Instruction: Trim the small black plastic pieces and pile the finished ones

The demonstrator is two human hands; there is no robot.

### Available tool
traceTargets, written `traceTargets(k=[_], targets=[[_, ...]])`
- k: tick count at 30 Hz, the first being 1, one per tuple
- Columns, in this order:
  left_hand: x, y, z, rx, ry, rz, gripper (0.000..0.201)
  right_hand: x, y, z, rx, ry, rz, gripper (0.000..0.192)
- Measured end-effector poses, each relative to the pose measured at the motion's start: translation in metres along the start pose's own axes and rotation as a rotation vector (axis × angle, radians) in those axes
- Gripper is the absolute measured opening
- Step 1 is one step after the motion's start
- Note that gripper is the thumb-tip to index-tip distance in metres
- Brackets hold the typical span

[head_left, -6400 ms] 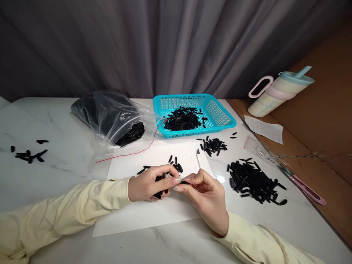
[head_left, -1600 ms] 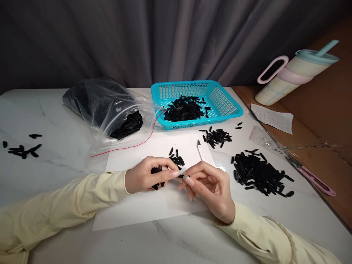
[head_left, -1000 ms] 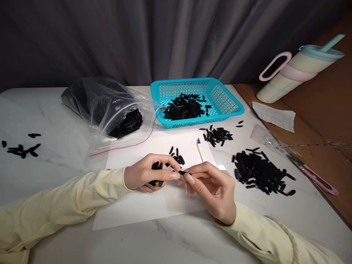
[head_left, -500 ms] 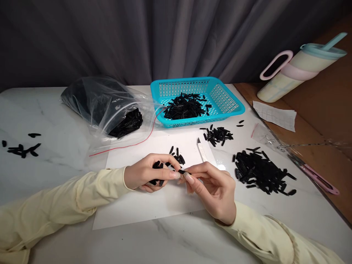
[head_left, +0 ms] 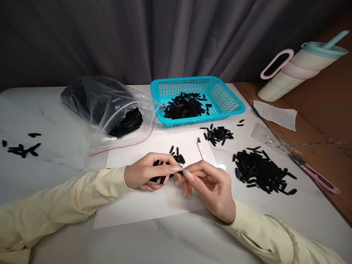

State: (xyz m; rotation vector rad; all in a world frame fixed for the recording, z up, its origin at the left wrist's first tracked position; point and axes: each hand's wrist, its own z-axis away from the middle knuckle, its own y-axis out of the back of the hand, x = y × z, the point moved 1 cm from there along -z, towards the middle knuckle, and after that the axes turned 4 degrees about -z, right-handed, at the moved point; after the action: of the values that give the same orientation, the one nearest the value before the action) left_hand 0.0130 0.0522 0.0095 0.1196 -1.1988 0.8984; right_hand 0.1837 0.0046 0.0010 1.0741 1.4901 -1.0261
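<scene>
Holding a small bunch of black strips (head_left: 159, 175) in the left hand (head_left: 145, 175), curled grip closed around them above the white sheet (head_left: 143, 205). Pinching a single black strip (head_left: 180, 171) between thumb and forefinger of the right hand (head_left: 210, 187), narrow grip, tip meeting the left fingertips (head_left: 176, 168) just over the sheet.

Judging progress as somewhere in the middle: lying already in the turquoise basket (head_left: 233, 106), a good heap of strips; sitting on the surface (head_left: 55, 154) to the right, a large loose pile (head_left: 261, 174); resting just in front of the basket, a smaller cluster (head_left: 218, 135); lying beside the hands, a few more on the sheet. Remaining in the clear plastic bag (head_left: 104, 106) at the back left, what looks like plenty of the same stock, so much work seemingly left.

Hard to tell which pile counts as finished. Hiding most of the held bunch, the left fingers. Not showing what is being done to the single strip. Lying near the right hand, a white blade-like tool (head_left: 202, 149), untouched. Scattered far left, a few stray pieces (head_left: 22, 149), partly cut off by the frame edge.
</scene>
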Motion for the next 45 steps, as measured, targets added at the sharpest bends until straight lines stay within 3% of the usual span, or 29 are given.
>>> traceTargets(k=[9, 45], targets=[[-0.0018, 0.004, -0.002, -0.023, -0.011, 0.087, 0.021, 0.0021, -0.0004, -0.0014, -0.01, -0.034, -0.139, 0.012], [-0.003, 0.0057, -0.0022, -0.04, -0.044, 0.114, 0.015, 0.0021, -0.0002, -0.0011, 0.038, -0.013, -0.061, 0.008]])
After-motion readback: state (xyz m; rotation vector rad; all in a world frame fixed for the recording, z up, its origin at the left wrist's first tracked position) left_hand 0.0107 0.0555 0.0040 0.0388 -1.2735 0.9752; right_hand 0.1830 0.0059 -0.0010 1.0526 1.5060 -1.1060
